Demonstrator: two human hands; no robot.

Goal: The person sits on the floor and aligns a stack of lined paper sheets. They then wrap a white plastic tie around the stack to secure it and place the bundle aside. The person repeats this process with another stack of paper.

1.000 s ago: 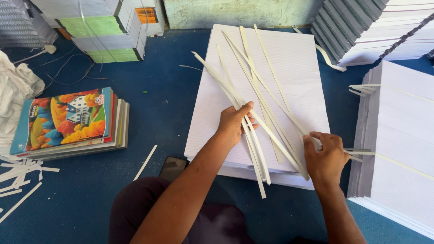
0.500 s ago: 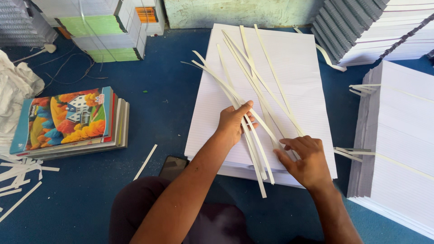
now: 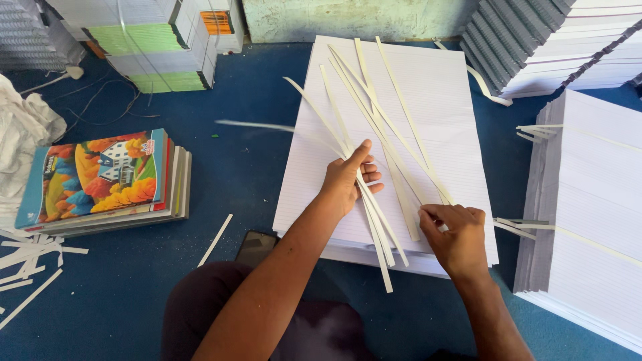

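Note:
A thick stack of white ruled paper (image 3: 441, 100) lies on the blue floor in front of me. Several long thin paper strips (image 3: 378, 113) fan out across its top. My left hand (image 3: 348, 182) is closed on a bundle of these strips near the stack's lower middle, and their ends stick out past the front edge. My right hand (image 3: 455, 234) rests at the stack's lower right corner, fingers pinched on the end of a strip. One blurred strip (image 3: 257, 126) hangs in the air over the floor, left of the stack.
Colourful notebooks (image 3: 100, 177) are piled at the left, with loose paper strips (image 3: 27, 257) beside them. A second white paper stack (image 3: 595, 214) stands at the right. Bundled book stacks (image 3: 160, 40) and grey-edged piles (image 3: 535, 47) line the back. A dark phone (image 3: 257, 246) lies by my knee.
My right hand moved left from the gap beside the right stack onto the middle stack's corner. A strip now flies out to the left of the stack. My left hand kept its grip.

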